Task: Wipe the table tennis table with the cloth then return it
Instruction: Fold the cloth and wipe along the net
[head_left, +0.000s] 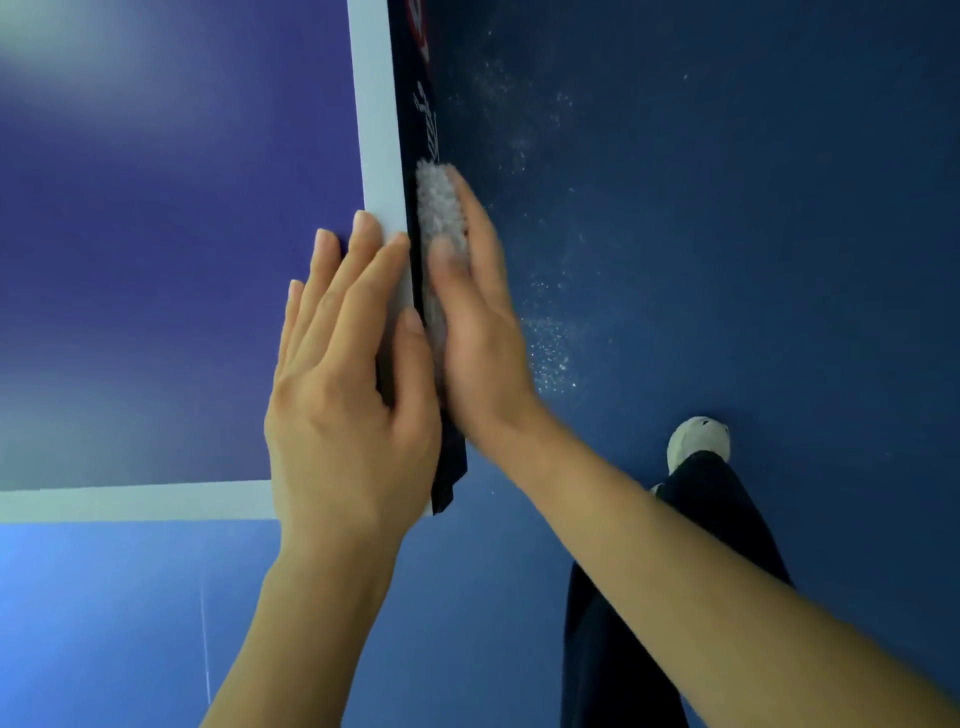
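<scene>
The blue table tennis table (156, 234) fills the left of the view, with a white line along its right side and its near end. My left hand (348, 374) lies flat on the top by the right edge, fingers straight, thumb at the rim. My right hand (472, 317) presses a grey-white nubbly cloth (436, 208) flat against the table's dark side edge (408, 130), fingers extended along it. Most of the cloth is hidden under that hand.
The dark blue floor (727, 208) lies right of the table, with pale specks scattered near the edge. My dark trouser leg (649, 597) and a white shoe (698, 441) stand on it at lower right. Lighter blue floor shows below the table's near end.
</scene>
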